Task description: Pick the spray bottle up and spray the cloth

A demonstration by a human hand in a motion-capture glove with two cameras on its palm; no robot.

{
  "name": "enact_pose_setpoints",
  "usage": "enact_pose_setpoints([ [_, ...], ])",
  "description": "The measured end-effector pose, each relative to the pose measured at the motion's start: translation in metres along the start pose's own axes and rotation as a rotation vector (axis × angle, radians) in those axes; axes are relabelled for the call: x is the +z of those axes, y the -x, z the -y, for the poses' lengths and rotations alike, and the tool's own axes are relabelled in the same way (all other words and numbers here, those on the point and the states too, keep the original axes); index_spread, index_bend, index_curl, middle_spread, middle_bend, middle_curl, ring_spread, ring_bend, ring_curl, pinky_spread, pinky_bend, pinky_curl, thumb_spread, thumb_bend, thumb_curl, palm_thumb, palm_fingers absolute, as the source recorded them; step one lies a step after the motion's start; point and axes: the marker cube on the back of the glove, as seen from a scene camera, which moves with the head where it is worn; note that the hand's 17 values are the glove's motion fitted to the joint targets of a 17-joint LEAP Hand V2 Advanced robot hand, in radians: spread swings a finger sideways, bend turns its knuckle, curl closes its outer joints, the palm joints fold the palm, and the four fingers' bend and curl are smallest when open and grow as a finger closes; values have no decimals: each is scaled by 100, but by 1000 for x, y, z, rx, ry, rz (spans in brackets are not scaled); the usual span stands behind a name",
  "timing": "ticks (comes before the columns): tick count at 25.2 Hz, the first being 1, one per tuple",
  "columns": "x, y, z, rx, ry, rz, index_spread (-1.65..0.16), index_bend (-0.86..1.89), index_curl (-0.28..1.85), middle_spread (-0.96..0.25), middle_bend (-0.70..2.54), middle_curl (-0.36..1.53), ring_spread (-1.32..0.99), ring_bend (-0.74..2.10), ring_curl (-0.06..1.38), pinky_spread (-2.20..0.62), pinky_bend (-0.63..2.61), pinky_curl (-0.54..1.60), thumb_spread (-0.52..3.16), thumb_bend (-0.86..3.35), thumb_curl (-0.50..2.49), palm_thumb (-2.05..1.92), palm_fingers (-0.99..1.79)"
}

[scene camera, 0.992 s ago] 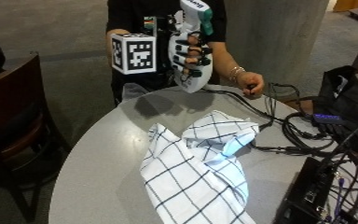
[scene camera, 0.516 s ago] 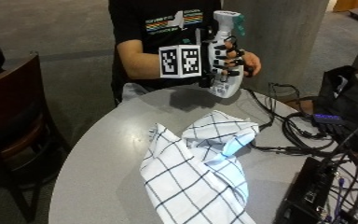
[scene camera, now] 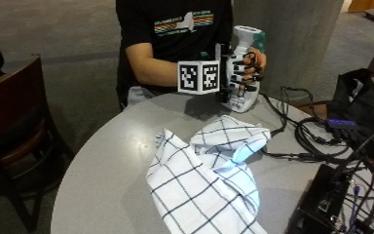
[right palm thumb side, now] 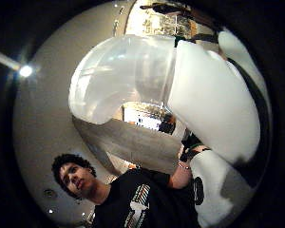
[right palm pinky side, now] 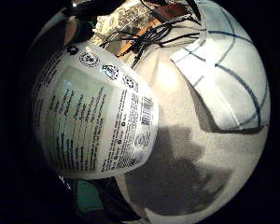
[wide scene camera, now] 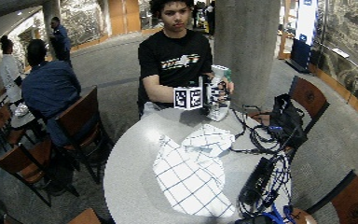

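Observation:
At the far side of the round grey table (scene camera: 109, 185), my gloved right hand (scene camera: 242, 73) grips a white spray bottle (scene camera: 244, 100) upright, fingers curled round its body, its base low over the tabletop. The bottle's printed label (right palm pinky side: 93, 121) fills the little finger side palm view, and its neck and head (right palm thumb side: 204, 95) loom in the thumb side palm view. A white cloth (scene camera: 206, 180) with dark checks lies crumpled in the middle of the table, nearer the camera than the bottle, and shows beside the bottle (right palm pinky side: 228, 70). In the wide view the cloth (wide scene camera: 191, 172) lies below the hand (wide scene camera: 219, 91).
Black cables (scene camera: 316, 131) run along the table's right side to a black box (scene camera: 323, 204) near the front edge. A black bag (scene camera: 362, 97) stands at the right. A wooden chair (scene camera: 12, 122) is at the left, a concrete pillar (scene camera: 290, 39) behind the bottle.
The hand has carried the bottle to the right in the outside view and a little lower. The cloth has not moved.

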Motion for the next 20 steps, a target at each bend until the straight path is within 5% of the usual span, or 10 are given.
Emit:
enact_pose_setpoints([
  [5,-4,-5,-5,-31,-31,51,-15,32,62,-6,30,49,-7,27,40,24,8,11,61,-3,70,94,91],
  [8,-16,-4,-15,-57,-85,25,-20,11,57,-5,29,49,-6,28,42,25,17,14,72,-4,67,90,65],
  [20,-118,-12,-134,-112,-448,-550,-27,16,43,-3,34,46,-4,33,39,25,12,16,91,-3,59,84,71],
])
